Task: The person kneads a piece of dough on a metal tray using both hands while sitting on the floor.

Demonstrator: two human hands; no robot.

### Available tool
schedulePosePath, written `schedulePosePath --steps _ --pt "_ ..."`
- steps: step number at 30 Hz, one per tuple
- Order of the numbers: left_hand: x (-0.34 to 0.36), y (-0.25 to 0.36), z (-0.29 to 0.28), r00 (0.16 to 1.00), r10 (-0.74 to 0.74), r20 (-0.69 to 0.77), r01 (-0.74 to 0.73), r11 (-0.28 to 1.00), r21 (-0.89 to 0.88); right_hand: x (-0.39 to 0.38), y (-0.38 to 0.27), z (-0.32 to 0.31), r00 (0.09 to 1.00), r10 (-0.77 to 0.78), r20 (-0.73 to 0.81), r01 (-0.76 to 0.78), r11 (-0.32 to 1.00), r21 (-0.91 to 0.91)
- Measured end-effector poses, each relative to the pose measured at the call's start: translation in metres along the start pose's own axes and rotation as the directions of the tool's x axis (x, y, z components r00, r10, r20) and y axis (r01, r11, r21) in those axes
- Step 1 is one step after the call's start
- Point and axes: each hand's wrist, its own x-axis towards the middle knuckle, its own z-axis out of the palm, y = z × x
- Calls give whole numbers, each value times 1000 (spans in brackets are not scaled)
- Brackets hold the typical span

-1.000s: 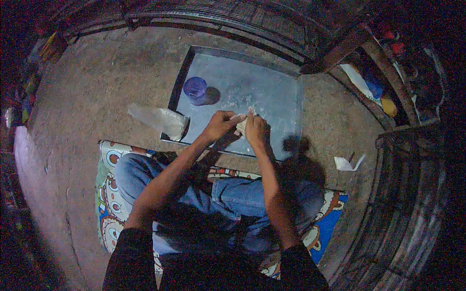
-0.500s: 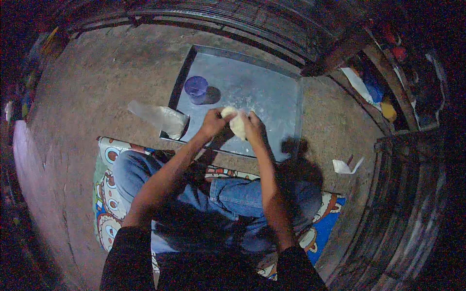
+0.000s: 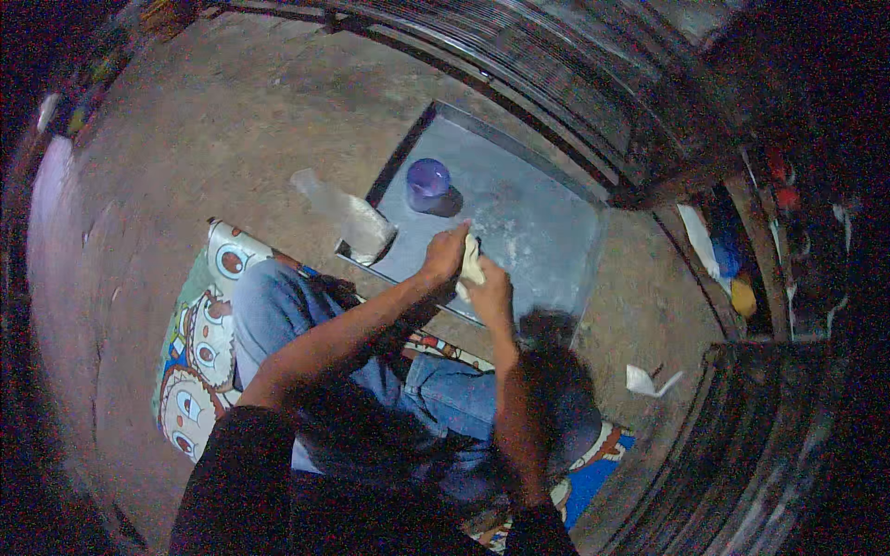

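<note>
My left hand (image 3: 447, 252) and my right hand (image 3: 487, 283) are both closed on a pale piece of dough (image 3: 472, 259), partly hidden between them. They hold it above the near part of a wide metal tray (image 3: 547, 250), whose surface has white powder on it. A purple cup (image 3: 427, 182) stands in the tray, beyond my left hand. An elongated bag with pale contents (image 3: 366, 232) lies over the tray's left corner, its loose end on the floor.
I sit cross-legged on a cartoon-print mat (image 3: 185, 408) on the bare floor (image 3: 232, 120). A white scrap (image 3: 642, 378) lies right of my knee. Dark slatted structures (image 3: 519, 56) run behind and along the right, with wooden framing and coloured items (image 3: 718, 259).
The view has turned, so the tray and cup appear farther right and lower. The dough, spread wider half a second ago, is now narrower and upright between my hands, my left fingers higher than my right.
</note>
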Motion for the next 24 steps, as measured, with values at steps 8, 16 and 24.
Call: schedulePosePath --steps 8,16,24 --pt "33 -17 -23 864 504 3 -430 733 527 -1 10 -1 872 -147 466 13 960 279" --pt "-14 58 -17 972 195 -132 -148 941 303 -6 -17 27 974 196 -117 -176 971 159" --pt "-28 23 26 982 100 162 -111 992 62 9 30 26 809 52 -585 -132 987 -94"
